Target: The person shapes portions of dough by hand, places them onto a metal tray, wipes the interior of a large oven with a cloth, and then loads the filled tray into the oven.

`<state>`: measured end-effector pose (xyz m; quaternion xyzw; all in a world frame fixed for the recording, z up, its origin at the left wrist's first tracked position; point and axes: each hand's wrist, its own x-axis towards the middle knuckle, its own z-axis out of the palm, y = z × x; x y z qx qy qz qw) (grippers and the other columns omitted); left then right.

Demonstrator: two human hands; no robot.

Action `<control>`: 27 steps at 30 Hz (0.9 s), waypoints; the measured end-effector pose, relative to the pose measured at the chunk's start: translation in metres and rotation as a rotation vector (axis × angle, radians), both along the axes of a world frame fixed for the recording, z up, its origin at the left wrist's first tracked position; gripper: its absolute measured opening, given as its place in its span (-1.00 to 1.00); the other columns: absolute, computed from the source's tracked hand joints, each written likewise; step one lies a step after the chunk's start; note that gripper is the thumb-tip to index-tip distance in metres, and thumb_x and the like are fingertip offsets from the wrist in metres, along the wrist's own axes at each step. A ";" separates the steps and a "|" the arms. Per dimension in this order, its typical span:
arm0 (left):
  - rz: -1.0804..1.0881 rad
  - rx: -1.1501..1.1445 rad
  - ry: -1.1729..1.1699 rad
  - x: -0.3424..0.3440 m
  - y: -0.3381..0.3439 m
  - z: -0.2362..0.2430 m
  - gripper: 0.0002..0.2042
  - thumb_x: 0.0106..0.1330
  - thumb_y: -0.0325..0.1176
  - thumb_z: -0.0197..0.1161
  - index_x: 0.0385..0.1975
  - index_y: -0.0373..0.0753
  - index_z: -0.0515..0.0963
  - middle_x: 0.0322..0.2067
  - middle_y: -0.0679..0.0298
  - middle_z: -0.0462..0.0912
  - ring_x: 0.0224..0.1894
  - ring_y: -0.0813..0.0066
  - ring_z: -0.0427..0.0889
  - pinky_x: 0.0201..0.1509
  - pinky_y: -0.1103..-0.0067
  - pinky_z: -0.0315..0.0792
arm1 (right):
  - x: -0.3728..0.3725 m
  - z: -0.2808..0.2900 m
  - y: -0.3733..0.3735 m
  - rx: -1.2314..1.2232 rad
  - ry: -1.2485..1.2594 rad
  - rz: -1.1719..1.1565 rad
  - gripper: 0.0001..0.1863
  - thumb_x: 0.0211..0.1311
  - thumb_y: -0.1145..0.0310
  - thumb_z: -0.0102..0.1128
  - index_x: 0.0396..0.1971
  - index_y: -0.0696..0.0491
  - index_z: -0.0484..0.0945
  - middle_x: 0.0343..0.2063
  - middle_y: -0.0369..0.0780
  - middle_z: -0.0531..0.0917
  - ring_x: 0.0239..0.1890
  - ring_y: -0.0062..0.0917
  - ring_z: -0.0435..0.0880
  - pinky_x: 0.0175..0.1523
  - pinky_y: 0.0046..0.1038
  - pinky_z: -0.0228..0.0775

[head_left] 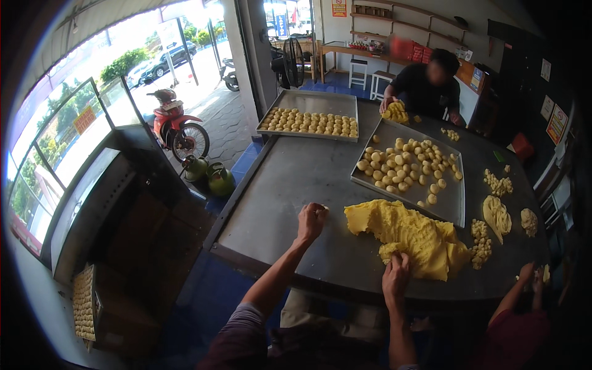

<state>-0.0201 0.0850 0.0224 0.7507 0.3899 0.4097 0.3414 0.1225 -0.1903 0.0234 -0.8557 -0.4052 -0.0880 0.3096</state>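
My left hand (310, 221) is closed above the steel table (259, 203), its fingertips round a small pale piece of dough, partly hidden. My right hand (398, 271) is closed on a crumbly lump of yellow dough (388, 250) at the near edge of a large, torn slab of yellow dough (425, 240). Beyond the slab lies a tray of loose dough balls (394, 166). Right of it are heaps of small pale pieces (480, 243) and a smooth dough mass (496, 216).
A tray of rowed balls (308, 123) sits at the far left. A co-worker (431, 86) handles dough at the far side; another person's hands (531, 277) work at the right. Two green gas cylinders (219, 179) and a red motorbike (176, 129) stand left, with another filled tray (84, 302) lower left.
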 end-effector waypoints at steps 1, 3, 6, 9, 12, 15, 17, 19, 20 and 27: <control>-0.001 0.128 0.057 -0.004 0.000 -0.006 -0.83 0.22 -0.35 0.23 -0.33 -0.33 0.60 -0.29 -0.02 0.65 -0.16 0.04 0.62 -0.06 0.31 0.48 | -0.001 0.001 0.002 0.024 -0.015 0.014 -0.66 0.16 0.53 0.21 -0.03 0.16 0.54 0.00 -0.01 0.46 0.01 -0.09 0.50 0.13 -0.15 0.34; -0.079 0.137 0.171 -0.017 0.002 -0.019 -0.85 0.18 -0.39 0.21 -0.31 -0.30 0.60 -0.27 -0.02 0.61 -0.12 -0.01 0.56 -0.03 0.23 0.45 | -0.001 0.015 -0.003 -0.029 -0.012 -0.020 -0.64 0.14 0.47 0.27 -0.03 0.17 0.54 0.02 -0.01 0.43 0.03 -0.07 0.48 0.15 -0.16 0.33; -0.244 0.149 0.314 -0.028 0.008 -0.021 -0.82 0.18 -0.46 0.15 -0.25 -0.27 0.62 -0.21 0.00 0.62 -0.08 0.01 0.57 0.01 0.25 0.45 | 0.013 0.012 -0.003 0.123 0.077 -0.042 -0.57 0.09 0.39 0.32 -0.02 0.19 0.54 0.02 0.01 0.45 0.06 -0.05 0.48 0.17 -0.17 0.33; -0.286 0.102 0.340 -0.041 -0.016 0.006 -0.73 0.14 -0.53 0.10 -0.17 -0.26 0.63 -0.15 0.05 0.64 0.01 0.06 0.55 0.13 0.27 0.41 | 0.023 -0.004 0.001 0.169 0.188 -0.020 -0.55 0.07 0.42 0.30 0.01 0.21 0.54 0.01 0.05 0.51 0.06 -0.06 0.52 0.13 -0.22 0.38; -0.330 0.187 0.359 -0.060 -0.026 0.003 -0.68 0.12 -0.56 0.06 -0.12 -0.28 0.59 -0.14 0.04 0.63 0.04 0.05 0.53 0.18 0.27 0.38 | 0.026 -0.004 0.005 0.112 0.200 0.019 -0.56 0.06 0.43 0.27 -0.02 0.24 0.55 -0.03 0.04 0.57 0.03 -0.08 0.57 0.07 -0.23 0.45; -0.335 0.118 0.424 -0.068 -0.041 0.018 -0.67 0.11 -0.58 0.04 -0.10 -0.30 0.56 -0.14 0.03 0.61 0.01 0.01 0.53 0.20 0.28 0.37 | 0.029 -0.003 0.005 0.060 0.087 0.041 -0.65 0.02 0.44 0.26 -0.16 0.26 0.60 -0.19 -0.02 0.61 -0.16 -0.08 0.62 -0.07 -0.22 0.51; -0.235 0.251 0.350 -0.073 -0.057 0.020 -0.68 0.10 -0.58 0.05 -0.12 -0.31 0.56 -0.15 0.03 0.59 -0.06 -0.02 0.56 0.19 0.29 0.37 | 0.032 0.013 0.008 -0.076 0.096 0.095 -0.70 0.00 0.45 0.27 -0.22 0.24 0.61 -0.29 -0.02 0.60 -0.23 -0.08 0.62 -0.13 -0.19 0.51; -0.363 0.102 0.328 -0.072 -0.079 0.034 -0.73 0.15 -0.54 0.12 -0.12 -0.30 0.55 -0.17 0.04 0.57 -0.18 -0.04 0.60 0.13 0.28 0.42 | 0.041 0.010 0.005 -0.133 0.020 0.159 -0.75 -0.02 0.46 0.29 -0.28 0.18 0.62 -0.29 -0.02 0.54 -0.19 -0.12 0.59 -0.15 -0.19 0.48; -0.432 0.032 0.324 -0.071 -0.086 0.037 -0.74 0.17 -0.53 0.14 -0.12 -0.29 0.55 -0.18 0.04 0.58 -0.19 -0.02 0.61 0.11 0.27 0.43 | 0.042 0.016 0.003 -0.173 -0.042 0.158 -0.75 -0.01 0.46 0.29 -0.27 0.17 0.63 -0.26 -0.01 0.53 -0.16 -0.12 0.58 -0.14 -0.20 0.48; -0.302 0.503 0.582 -0.056 -0.104 0.018 -0.73 0.23 -0.23 0.28 -0.18 -0.25 0.56 -0.29 0.13 0.65 -0.12 0.13 0.63 0.01 0.28 0.45 | 0.023 0.007 -0.018 -0.159 -0.164 0.034 -0.59 0.17 0.62 0.09 0.06 0.32 0.44 0.12 0.08 0.31 0.04 -0.08 0.50 0.15 -0.21 0.40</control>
